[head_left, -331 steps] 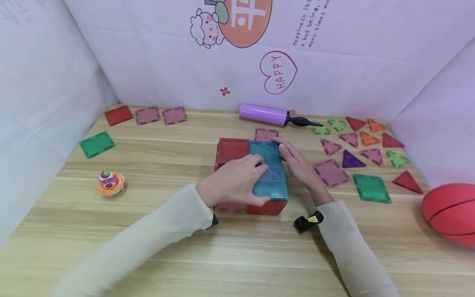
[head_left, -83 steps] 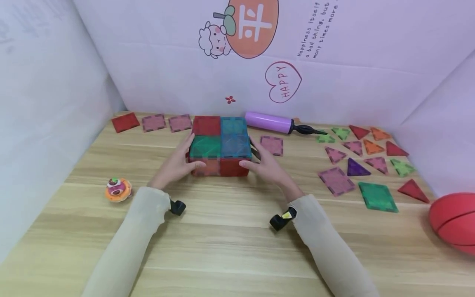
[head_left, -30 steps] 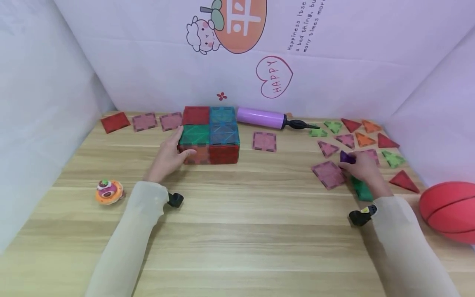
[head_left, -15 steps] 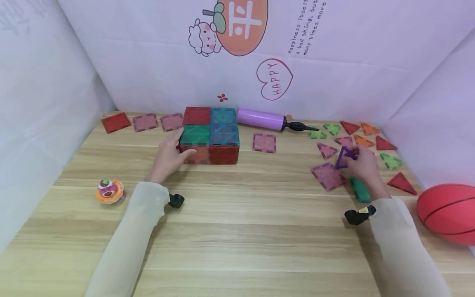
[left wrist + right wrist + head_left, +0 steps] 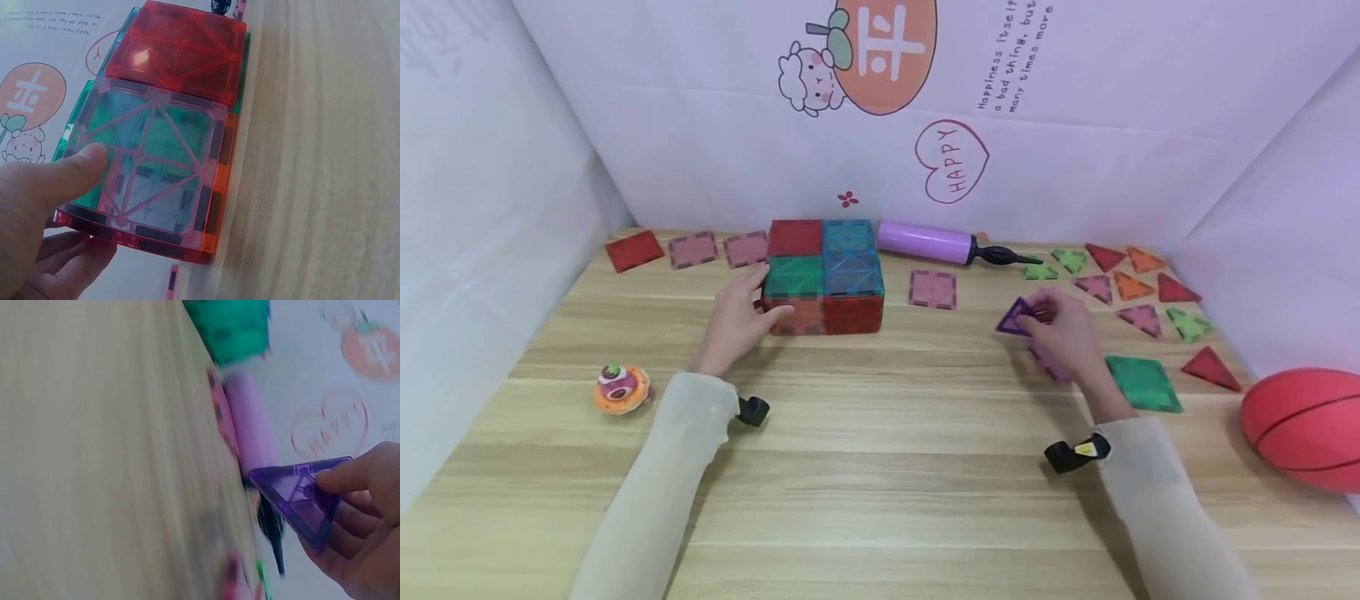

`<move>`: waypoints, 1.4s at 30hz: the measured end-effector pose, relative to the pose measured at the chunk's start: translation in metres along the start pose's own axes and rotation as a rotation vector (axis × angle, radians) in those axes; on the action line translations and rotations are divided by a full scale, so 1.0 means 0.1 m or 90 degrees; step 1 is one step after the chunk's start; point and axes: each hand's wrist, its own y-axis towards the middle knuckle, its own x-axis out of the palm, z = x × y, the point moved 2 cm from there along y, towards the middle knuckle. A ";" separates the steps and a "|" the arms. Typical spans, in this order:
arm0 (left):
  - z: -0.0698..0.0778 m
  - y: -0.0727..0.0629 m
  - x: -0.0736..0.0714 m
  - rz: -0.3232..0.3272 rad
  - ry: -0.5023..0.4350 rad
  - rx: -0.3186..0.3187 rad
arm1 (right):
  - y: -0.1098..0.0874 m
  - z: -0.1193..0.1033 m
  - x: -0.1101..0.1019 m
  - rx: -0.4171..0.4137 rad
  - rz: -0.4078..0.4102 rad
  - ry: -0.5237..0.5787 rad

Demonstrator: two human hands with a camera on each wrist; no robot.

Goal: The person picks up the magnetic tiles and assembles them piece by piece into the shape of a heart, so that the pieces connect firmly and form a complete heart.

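A box of see-through magnetic tiles (image 5: 853, 275) stands at the back, with red, blue and green squares on top. My left hand (image 5: 730, 329) holds its left end, the thumb on the pink front tile (image 5: 178, 134) and the other fingers round the left side. To the right, my right hand (image 5: 1071, 337) pinches a purple triangle tile (image 5: 1011, 320) by one side, above the table. In the right wrist view the triangle (image 5: 312, 515) sits between thumb and fingers, its free corner pointing at the box. A pink square tile (image 5: 1051, 360) lies partly hidden under this hand.
A purple pump (image 5: 925, 242) lies behind a pink square tile (image 5: 932, 289). Several triangle tiles (image 5: 1133, 286) and a green square (image 5: 1144, 383) lie on the right, near a red ball (image 5: 1303, 429). A cake-like toy (image 5: 622, 389) and a red tile (image 5: 635, 250) are at left.
Earlier, both hands held the box, which moved back and left. Then my right hand took the purple triangle from the loose tiles and brought it leftward. My left hand stays at the box.
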 end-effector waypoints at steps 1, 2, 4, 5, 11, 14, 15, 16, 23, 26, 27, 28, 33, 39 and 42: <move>0.01 0.00 0.00 0.002 -0.002 0.003 | -0.01 -0.05 0.06 0.006 -0.017 0.003; 0.01 -0.01 0.00 0.003 -0.009 0.005 | -0.02 -0.10 0.13 0.009 -0.035 0.009; 0.02 -0.01 0.01 0.005 -0.022 0.007 | -0.05 -0.20 0.26 0.013 -0.073 0.027; 0.03 -0.02 0.01 0.004 -0.025 0.005 | -0.06 -0.25 0.32 0.011 -0.088 0.036; 0.06 -0.02 0.01 -0.024 -0.029 -0.015 | -0.14 -0.54 0.65 -0.040 -0.153 0.085; 0.09 -0.02 -0.01 -0.023 -0.034 -0.016 | -0.18 -0.64 0.79 -0.083 -0.193 0.107; 0.10 -0.02 -0.02 -0.021 -0.032 -0.015 | -0.20 -0.66 0.83 -0.093 -0.208 0.113; 0.11 -0.02 -0.02 -0.020 -0.030 -0.013 | -0.21 -0.67 0.86 -0.101 -0.220 0.118; 0.26 -0.09 -0.02 -0.006 -0.017 -0.002 | -0.28 -0.70 0.93 -0.104 -0.226 0.119; 0.41 -0.13 -0.04 0.017 -0.015 -0.011 | -0.26 -0.72 0.93 -0.109 -0.226 0.111; 0.46 -0.15 -0.04 0.028 -0.014 -0.014 | -0.25 -0.73 0.94 -0.112 -0.226 0.108; 0.52 -0.17 -0.05 0.040 -0.013 -0.016 | -0.24 -0.74 0.94 -0.115 -0.226 0.107; 0.78 -0.24 0.03 0.099 -0.049 0.065 | -0.20 -0.78 0.99 -0.124 -0.241 0.115; 0.97 -0.31 0.45 -0.100 -0.146 0.173 | -0.19 -0.79 1.05 -0.134 -0.250 0.123; 1.00 -0.34 0.66 -0.188 -0.122 0.164 | -0.19 -0.81 1.08 -0.153 -0.242 0.120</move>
